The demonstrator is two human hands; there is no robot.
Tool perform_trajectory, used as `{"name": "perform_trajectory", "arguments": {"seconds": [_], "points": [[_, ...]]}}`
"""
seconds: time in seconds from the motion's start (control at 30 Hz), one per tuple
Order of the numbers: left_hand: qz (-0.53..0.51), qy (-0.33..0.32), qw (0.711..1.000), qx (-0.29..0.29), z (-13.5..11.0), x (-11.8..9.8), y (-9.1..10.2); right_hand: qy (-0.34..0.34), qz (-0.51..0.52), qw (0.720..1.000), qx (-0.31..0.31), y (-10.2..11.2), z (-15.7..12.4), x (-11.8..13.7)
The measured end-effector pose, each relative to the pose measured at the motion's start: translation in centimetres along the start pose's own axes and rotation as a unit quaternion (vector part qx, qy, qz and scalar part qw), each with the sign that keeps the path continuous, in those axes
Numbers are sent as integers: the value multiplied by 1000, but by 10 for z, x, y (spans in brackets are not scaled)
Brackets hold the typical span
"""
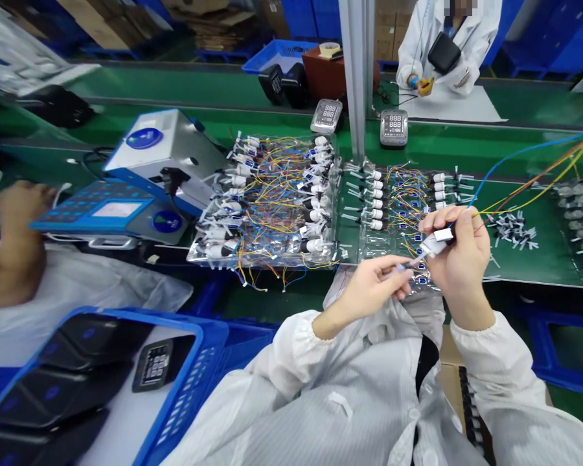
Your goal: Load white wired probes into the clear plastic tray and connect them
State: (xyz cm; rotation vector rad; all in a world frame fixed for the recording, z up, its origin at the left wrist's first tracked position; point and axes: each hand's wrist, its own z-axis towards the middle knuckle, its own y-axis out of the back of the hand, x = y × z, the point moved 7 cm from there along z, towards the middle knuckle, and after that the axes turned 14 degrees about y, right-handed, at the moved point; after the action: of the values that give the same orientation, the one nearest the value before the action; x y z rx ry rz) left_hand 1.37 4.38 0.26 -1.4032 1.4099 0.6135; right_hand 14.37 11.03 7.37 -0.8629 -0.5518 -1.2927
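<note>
The right hand (459, 255) is clamping a white part (437, 244) between thumb and fingers, with a dark end showing on it. The left hand (369, 291) is pinching a slim pale piece (408, 264) in its fingertips, and the two hands are working close together at the centre of the belt. The pale piece is meeting or lying just beside the white part; the fingers hide which. Blue, orange and yellow wires (529, 169) are running from around the right hand toward 2 o'clock.

Clear bags of wired white fittings (267, 207) are lying on the green belt (558, 259) from 9 to 12 o'clock, and a pile of loose black-and-white pieces (512, 230) is sitting at 3 o'clock. Two digital monitors (393, 127) are showing segment digits at 11 o'clock, though no reading is clear. A tester (165, 149) at 10 o'clock is bearing round blue labels too small to read. A blue crate (189, 362) is holding black units at 8 o'clock. A co-worker (442, 45) in a white coat is working at 12 o'clock across the belt.
</note>
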Motion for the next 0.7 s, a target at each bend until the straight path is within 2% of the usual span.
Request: {"name": "perform_trajectory", "arguments": {"seconds": [0.13, 0.23, 0.3, 0.37, 0.43, 0.53, 0.6, 0.7], "points": [[94, -85, 980, -154, -21, -20, 48, -83, 22, 996, 22, 20, -7, -5], [181, -180, 932, -257, -44, -44, 82, -162, 57, 985, 24, 42, -16, -16], [232, -240, 893, -302, -55, -57, 95, -217, 72, 973, 28, 55, -25, -26], [247, -275, 877, -306, -56, -62, 100, -269, 91, 958, 31, 65, -35, -35], [208, -287, 894, -274, -47, -60, 99, -298, 117, 947, 24, 73, -42, -43], [73, -283, 923, -250, -27, -50, 99, -297, 127, 946, 28, 87, -45, -49], [10, -287, 917, -278, -19, -45, 103, -283, 99, 953, 34, 103, -43, -50], [50, -298, 893, -334, -17, -45, 105, -251, 61, 966, -8, 139, -34, -42]]}}
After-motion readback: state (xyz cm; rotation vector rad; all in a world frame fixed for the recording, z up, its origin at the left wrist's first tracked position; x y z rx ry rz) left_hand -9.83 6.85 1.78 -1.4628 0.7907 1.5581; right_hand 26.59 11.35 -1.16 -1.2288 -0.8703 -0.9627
